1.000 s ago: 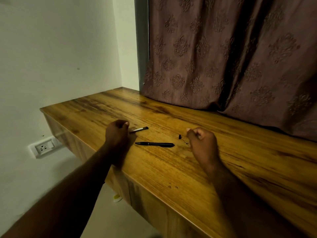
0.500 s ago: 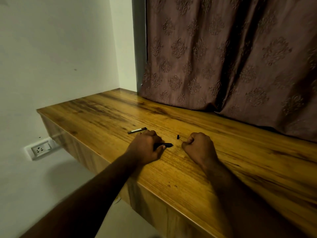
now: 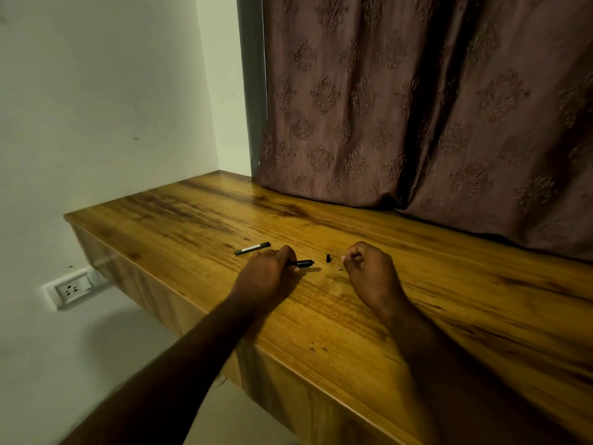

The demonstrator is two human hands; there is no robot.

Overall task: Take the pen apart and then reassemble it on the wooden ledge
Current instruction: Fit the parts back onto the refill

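Observation:
On the wooden ledge (image 3: 353, 316), my left hand (image 3: 268, 274) is closed around a black pen barrel (image 3: 303, 263), whose right end sticks out past my fingers just above the wood. A dark refill-like piece with a pale middle (image 3: 252, 248) lies loose behind my left hand. A tiny black part (image 3: 328, 258) sits between my hands. My right hand (image 3: 370, 271) is curled with thumb and fingertips pinched together; a small thin piece (image 3: 340, 269) lies at its fingertips, and whether it is gripped I cannot tell.
A brown patterned curtain (image 3: 417, 123) hangs down onto the back of the ledge. The ledge ends at a white wall (image 3: 112, 107) on the left. A wall socket (image 3: 69, 290) sits below the ledge's left end. The front edge runs diagonally under my forearms.
My left hand moved right from beside the refill piece and closed on the black barrel, raising it slightly. My right hand stayed pinched near the small parts.

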